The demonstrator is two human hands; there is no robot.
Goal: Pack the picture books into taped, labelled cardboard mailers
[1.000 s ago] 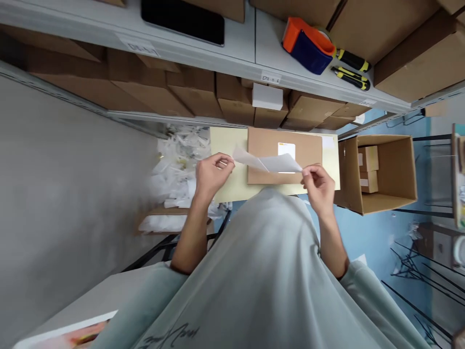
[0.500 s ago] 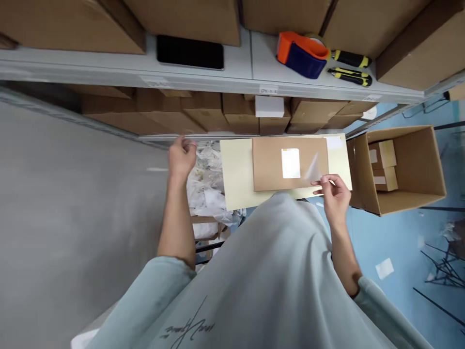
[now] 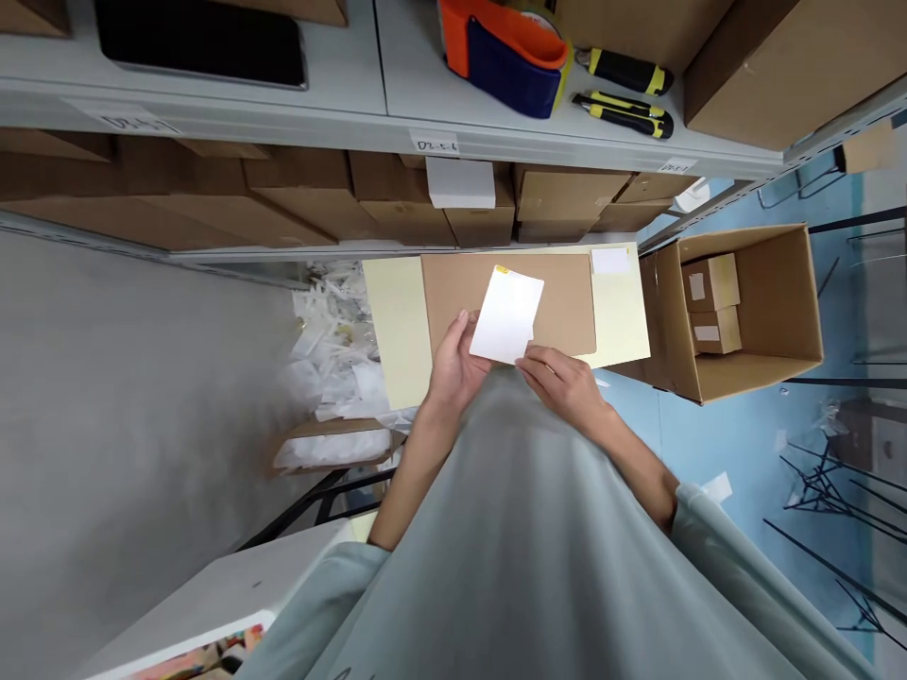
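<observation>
A flat brown cardboard box (image 3: 559, 297) lies on a pale yellow table (image 3: 393, 321). Above its near edge I hold a white rectangular sheet (image 3: 507, 314), tilted, with a small yellow mark at its top corner. My left hand (image 3: 457, 364) grips the sheet's lower left edge with thumb and fingers closed on it. My right hand (image 3: 563, 382) pinches the sheet's lower right corner. Both forearms reach out over my pale green shirt.
A heap of clear plastic wrappers (image 3: 336, 354) fills a bin left of the table. An open carton (image 3: 751, 312) with two small boxes stands at right. The shelf above holds a tape dispenser (image 3: 506, 52), two utility knives (image 3: 624, 90), a black phone (image 3: 202, 38) and cardboard boxes.
My left hand came back from the wrapper heap at left to the box. The white sheet has come off the box top and is now held up in both hands.
</observation>
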